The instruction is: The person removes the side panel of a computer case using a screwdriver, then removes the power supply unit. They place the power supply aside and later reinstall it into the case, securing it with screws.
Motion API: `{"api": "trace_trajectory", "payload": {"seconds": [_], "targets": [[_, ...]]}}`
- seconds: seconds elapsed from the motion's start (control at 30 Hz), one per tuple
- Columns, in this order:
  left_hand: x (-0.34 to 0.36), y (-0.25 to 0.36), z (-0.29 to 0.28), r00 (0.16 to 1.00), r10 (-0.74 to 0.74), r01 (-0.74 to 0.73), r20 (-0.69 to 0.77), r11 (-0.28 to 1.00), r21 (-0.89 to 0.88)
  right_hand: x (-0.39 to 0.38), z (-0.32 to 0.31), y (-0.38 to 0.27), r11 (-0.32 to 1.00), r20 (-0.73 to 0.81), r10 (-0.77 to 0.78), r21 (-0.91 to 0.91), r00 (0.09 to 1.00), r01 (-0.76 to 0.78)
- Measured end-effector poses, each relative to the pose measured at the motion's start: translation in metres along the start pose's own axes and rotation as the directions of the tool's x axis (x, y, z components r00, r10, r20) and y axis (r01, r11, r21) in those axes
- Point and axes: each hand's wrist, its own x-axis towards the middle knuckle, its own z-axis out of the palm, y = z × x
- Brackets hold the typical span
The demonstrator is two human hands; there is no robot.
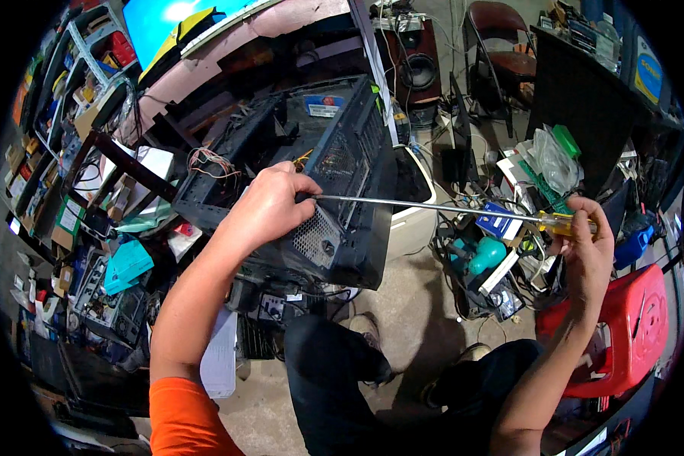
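A black computer case (378,228), dusty and opened up, lies tilted in front of me with its perforated metal panel (311,239) facing me. A long screwdriver (433,206) with a thin steel shaft and a yellow handle runs level across the middle. My right hand (585,235) grips its handle, out to the right of the case. Over the case's edge, my left hand (270,201) has thumb and fingers drawn together around the shaft's tip; what they pinch there is hidden. Thin coloured wires (214,161) stick out inside the case, left of that hand.
A lit screen (159,30) stands behind the case. Crowded shelves (68,99) line the left. Cables and boxes pile up at right, near a red plastic stool (638,327). A folding chair (501,45) stands farther back. My legs (327,387) are close below the case.
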Motion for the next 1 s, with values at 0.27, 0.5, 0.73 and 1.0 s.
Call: {"api": "trace_trajectory", "payload": {"seconds": [0.27, 0.5, 0.73, 1.0], "targets": [[0.01, 0.004, -0.001, 0.998, -0.016, 0.013, 0.057, 0.998, 0.055, 0.001, 0.001, 0.006, 0.979, 0.014, -0.171, 0.117, 0.985, 0.168], [0.013, 0.007, 0.0, 0.995, 0.024, -0.045, 0.099, 0.974, 0.221, 0.004, -0.023, 0.008, 0.966, -0.007, -0.161, 0.202, 0.987, 0.159], [0.012, 0.012, 0.003, 0.993, 0.071, -0.101, 0.092, 0.92, 0.379, 0.003, -0.028, 0.013, 0.966, 0.009, -0.14, 0.219, 0.99, 0.135], [-0.016, -0.046, -0.042, 0.838, -0.396, 0.251, 0.375, -0.331, -0.91, -0.005, -0.007, 0.011, 0.935, 0.057, -0.125, 0.34, 0.991, 0.098]]}}
